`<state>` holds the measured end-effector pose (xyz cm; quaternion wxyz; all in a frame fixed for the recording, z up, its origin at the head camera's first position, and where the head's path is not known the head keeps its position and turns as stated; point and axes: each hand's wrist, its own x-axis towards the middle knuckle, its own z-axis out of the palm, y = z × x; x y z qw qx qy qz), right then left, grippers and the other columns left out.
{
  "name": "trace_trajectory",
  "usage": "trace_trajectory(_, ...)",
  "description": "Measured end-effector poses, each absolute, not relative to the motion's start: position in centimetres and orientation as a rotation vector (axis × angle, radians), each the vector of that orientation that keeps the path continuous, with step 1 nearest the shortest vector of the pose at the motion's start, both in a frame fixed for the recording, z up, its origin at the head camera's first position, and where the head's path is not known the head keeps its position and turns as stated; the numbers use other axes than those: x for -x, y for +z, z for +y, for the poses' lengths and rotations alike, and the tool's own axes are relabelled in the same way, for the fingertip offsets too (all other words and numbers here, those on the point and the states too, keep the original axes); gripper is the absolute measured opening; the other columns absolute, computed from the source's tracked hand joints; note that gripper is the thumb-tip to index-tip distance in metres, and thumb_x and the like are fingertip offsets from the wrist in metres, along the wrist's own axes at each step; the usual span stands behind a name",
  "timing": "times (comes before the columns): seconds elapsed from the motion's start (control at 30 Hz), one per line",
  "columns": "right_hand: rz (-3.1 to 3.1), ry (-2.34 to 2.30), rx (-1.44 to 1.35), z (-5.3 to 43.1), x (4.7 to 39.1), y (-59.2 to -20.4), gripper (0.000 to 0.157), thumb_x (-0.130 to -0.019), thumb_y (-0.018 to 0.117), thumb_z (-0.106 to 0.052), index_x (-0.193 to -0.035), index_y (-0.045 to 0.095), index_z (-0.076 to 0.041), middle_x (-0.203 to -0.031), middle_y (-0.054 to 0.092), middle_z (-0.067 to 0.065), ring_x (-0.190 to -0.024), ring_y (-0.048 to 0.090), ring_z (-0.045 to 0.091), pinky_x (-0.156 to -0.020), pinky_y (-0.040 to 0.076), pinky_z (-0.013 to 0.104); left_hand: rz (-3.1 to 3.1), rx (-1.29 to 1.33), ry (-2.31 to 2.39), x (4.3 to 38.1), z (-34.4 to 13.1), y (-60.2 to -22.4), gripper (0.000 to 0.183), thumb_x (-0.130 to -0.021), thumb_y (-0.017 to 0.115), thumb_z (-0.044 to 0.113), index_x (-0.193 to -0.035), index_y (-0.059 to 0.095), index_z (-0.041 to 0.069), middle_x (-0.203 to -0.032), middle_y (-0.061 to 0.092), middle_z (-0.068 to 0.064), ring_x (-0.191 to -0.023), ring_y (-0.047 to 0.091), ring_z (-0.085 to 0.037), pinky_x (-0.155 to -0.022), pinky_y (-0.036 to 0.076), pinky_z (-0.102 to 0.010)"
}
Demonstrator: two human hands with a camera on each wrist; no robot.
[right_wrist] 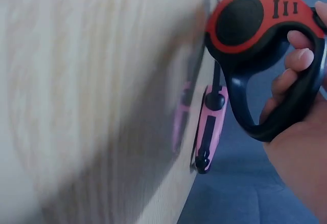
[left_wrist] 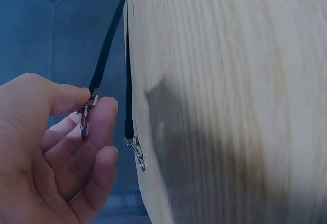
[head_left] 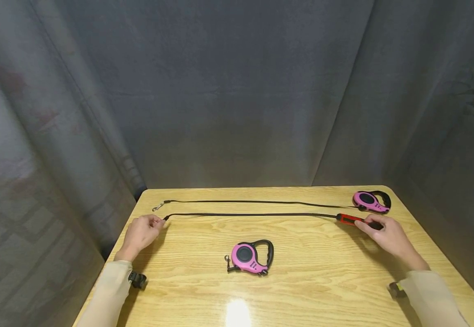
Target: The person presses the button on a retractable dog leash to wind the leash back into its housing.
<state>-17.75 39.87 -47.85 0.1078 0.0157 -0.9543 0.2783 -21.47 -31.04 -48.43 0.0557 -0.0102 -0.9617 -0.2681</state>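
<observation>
A red and black retractable dog leash (right_wrist: pixel 255 17) is held by its looped handle in my right hand (head_left: pixel 390 236), raised over the table's right side. Its black strap (head_left: pixel 245 214) stretches leftward above the tabletop. At the strap's far end my left hand (head_left: pixel 142 234) pinches the metal clip (left_wrist: pixel 85 119) between thumb and index finger. Behind it, a pink leash (head_left: pixel 371 201) lies at the back right with its own strap (head_left: pixel 237 201) drawn out to the left, ending in a silver clip (left_wrist: pixel 137 155). A second pink leash (head_left: pixel 246 258), strap wound in, lies at the middle.
The wooden table (head_left: pixel 310 281) has rounded back corners. Grey curtains (head_left: pixel 237 100) hang behind it and along both sides. A bright light reflection shows near the front middle of the tabletop.
</observation>
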Motion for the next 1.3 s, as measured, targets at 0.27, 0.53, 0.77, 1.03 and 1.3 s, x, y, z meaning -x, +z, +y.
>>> trace_trajectory(0.27, -2.729, 0.886, -0.035, 39.7, 17.4, -47.4, 0.024, -0.096, 0.079, -0.039, -0.088, 0.076, -0.017, -0.090, 0.070, -0.002, -0.078, 0.048, 0.001, -0.069, 0.037, 0.023, -2.886, 0.073, -0.816, 21.4, -31.0, -48.2, 0.025, -0.105, 0.068, 0.025, -0.111, 0.078, 0.003, -0.083, 0.075, -0.004, -0.063, 0.059, -0.013, -0.059, 0.044, -0.030)
trace_trajectory(0.53, -2.618, 0.911, 0.032, 39.8, 17.1, -47.5, 0.025, -0.095, 0.080, -0.035, -0.092, 0.076, -0.011, -0.084, 0.066, -0.012, -0.073, 0.046, 0.001, -0.064, 0.037, 0.023, -2.875, 0.127, -0.844, 21.2, -31.4, -48.2, 0.022, -0.105, 0.066, 0.010, -0.120, 0.077, -0.002, -0.091, 0.078, -0.013, -0.070, 0.059, -0.015, -0.064, 0.046, -0.031)
trace_trajectory(0.77, -2.415, 1.000, 0.019, 40.2, 17.1, -47.3, 0.016, -0.090, 0.085, -0.019, -0.089, 0.074, -0.008, -0.082, 0.056, -0.036, -0.075, 0.047, -0.007, -0.068, 0.038, 0.010, -2.851, -0.011, -0.709, 20.8, -32.2, -48.2, 0.021, -0.101, 0.072, 0.025, -0.100, 0.085, 0.008, -0.068, 0.073, 0.002, -0.059, 0.057, -0.013, -0.064, 0.043, -0.035)
trace_trajectory(1.03, -2.364, 1.012, -0.022, 40.4, 17.1, -46.8, 0.015, -0.088, 0.086, -0.013, -0.088, 0.073, -0.006, -0.082, 0.057, -0.038, -0.075, 0.049, -0.004, -0.070, 0.037, 0.010, -2.834, 0.114, -0.754, 21.0, -33.2, -47.7, 0.017, -0.103, 0.071, 0.015, -0.108, 0.083, 0.004, -0.082, 0.078, -0.006, -0.063, 0.055, -0.012, -0.059, 0.041, -0.030)
trace_trajectory(1.3, -2.405, 0.959, -0.057, 40.5, 16.8, -46.7, 0.016, -0.086, 0.087, -0.015, -0.086, 0.072, -0.009, -0.082, 0.055, -0.037, -0.075, 0.047, -0.005, -0.067, 0.035, 0.014, -2.826, 0.167, -0.693, 20.9, -33.4, -47.4, 0.016, -0.101, 0.072, 0.010, -0.110, 0.083, 0.003, -0.097, 0.082, -0.014, -0.063, 0.058, -0.010, -0.057, 0.041, -0.027)
